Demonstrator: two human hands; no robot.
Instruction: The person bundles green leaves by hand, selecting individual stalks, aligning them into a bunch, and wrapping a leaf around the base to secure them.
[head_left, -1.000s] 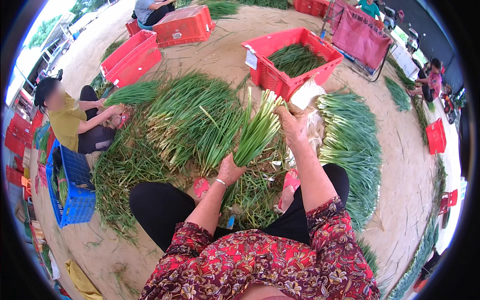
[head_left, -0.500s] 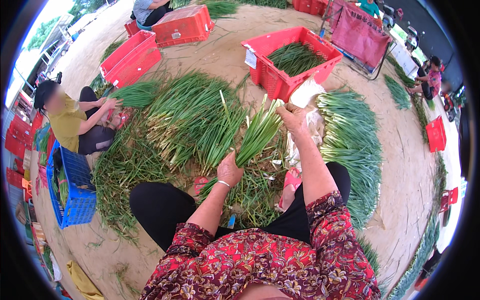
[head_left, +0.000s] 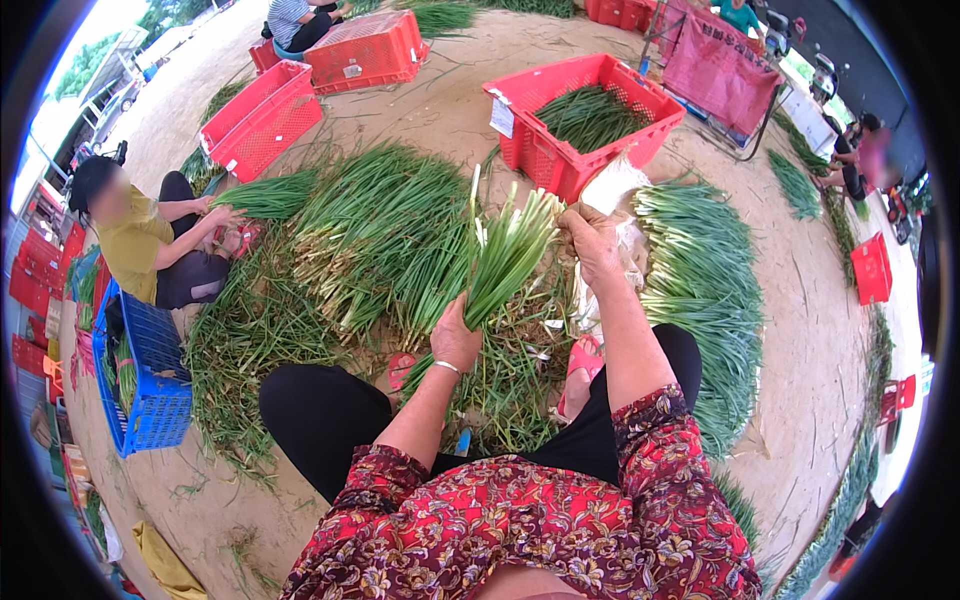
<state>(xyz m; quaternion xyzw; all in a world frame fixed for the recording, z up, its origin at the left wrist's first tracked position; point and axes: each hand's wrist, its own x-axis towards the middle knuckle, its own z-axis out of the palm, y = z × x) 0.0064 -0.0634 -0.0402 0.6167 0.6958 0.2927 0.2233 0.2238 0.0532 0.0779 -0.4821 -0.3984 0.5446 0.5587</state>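
A bunch of green chives [head_left: 505, 250] is held up in front of me, its pale root ends pointing up and away. My left hand [head_left: 457, 338], with a white bracelet at the wrist, is wrapped round the leafy lower part. My right hand [head_left: 590, 240] pinches at the pale ends on the bunch's right side; the fingertips are partly hidden. Beyond the left hand spreads a big loose heap of chives [head_left: 385, 235]. To the right of my right forearm lie neatly lined-up chives [head_left: 700, 310], pale ends toward the left.
A red crate [head_left: 590, 170] with chives inside stands ahead, beside white sacking [head_left: 615, 190]. At left a co-worker [head_left: 140, 230] sits handling chives near a blue crate [head_left: 155, 400]. Further red crates [head_left: 262, 120] stand beyond. Trimmings [head_left: 260, 350] litter the ground around my legs.
The bunch has tipped slightly left and its pale ends have fanned out. Both hands have shifted only a little and keep their grip. The left co-worker's chives have moved slightly.
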